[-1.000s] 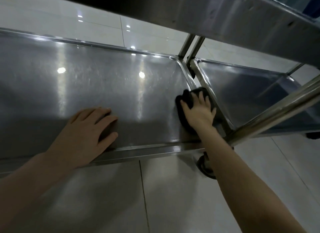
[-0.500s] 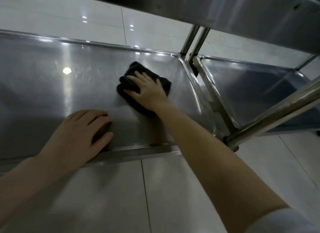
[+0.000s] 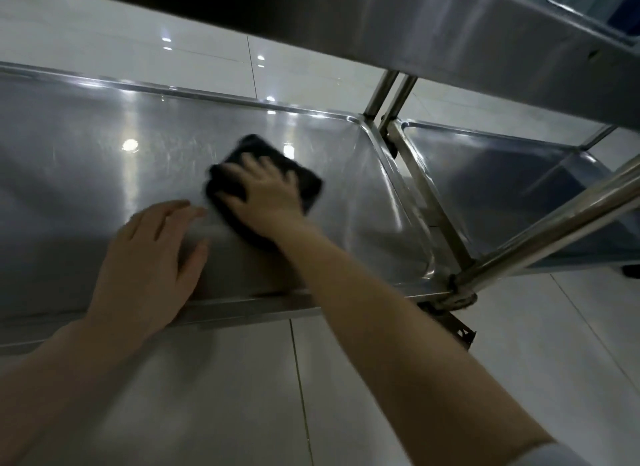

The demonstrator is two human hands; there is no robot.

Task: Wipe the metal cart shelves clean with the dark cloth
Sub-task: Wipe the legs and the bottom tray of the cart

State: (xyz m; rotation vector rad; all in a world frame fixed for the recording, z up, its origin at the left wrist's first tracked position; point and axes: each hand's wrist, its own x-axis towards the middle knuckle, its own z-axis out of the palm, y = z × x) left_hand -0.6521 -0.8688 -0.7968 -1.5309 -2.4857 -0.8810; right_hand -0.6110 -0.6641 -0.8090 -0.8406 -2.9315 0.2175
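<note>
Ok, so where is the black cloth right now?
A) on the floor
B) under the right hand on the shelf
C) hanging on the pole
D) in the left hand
B: the right hand lies flat on the cloth, pressing it on the shelf; the left hand rests bare beside it.

Commercial or institutional service space, perhaps kitchen or canteen back area; exact kind unclear. Two stainless carts stand side by side: near shelf [image 3: 86, 188] with raised rim, second shelf [image 3: 502, 188] just beside it. Upper shelf [image 3: 450, 32] overhead on round steel posts [image 3: 381, 94]. Glossy pale floor tiles [image 3: 381, 396], thin grout lines, reflected light spots [image 3: 167, 46].
</note>
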